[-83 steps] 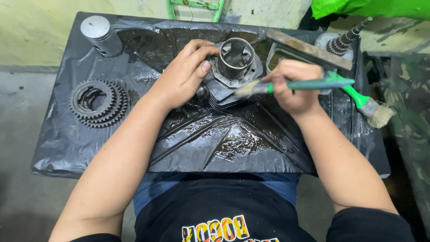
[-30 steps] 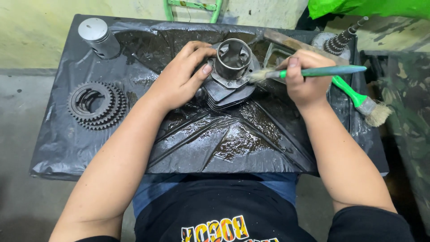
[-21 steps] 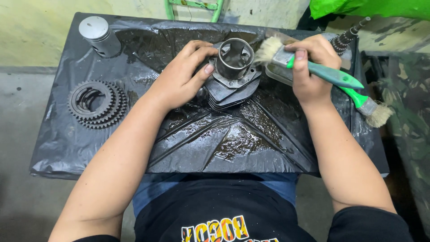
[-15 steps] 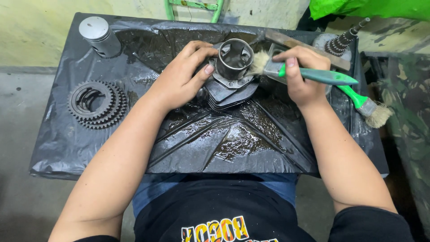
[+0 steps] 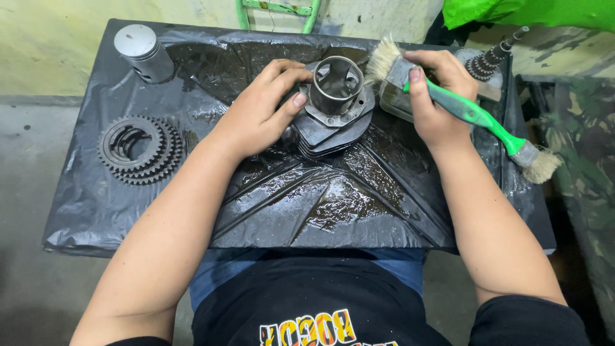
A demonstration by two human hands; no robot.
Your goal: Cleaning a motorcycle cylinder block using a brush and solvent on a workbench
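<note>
A dark finned engine cylinder [image 5: 333,109] with a round metal sleeve stands on a wet black plastic sheet [image 5: 307,205]. My left hand [image 5: 259,112] grips its left side, thumb against the sleeve. My right hand [image 5: 435,96] holds a green-handled paintbrush [image 5: 471,112], bristles raised beside the cylinder's upper right. A second brush [image 5: 535,160] lies at the right edge, partly under the first handle.
A stack of toothed clutch plates [image 5: 138,148] lies at the left. A grey piston [image 5: 142,51] stands at the back left corner. A small clear container [image 5: 400,102] and a threaded shaft [image 5: 490,57] sit at the back right.
My right hand has swung the brush from the cylinder's right flank up and over to the container at the back right, bristles now lifted. My left hand kept its grip.
</note>
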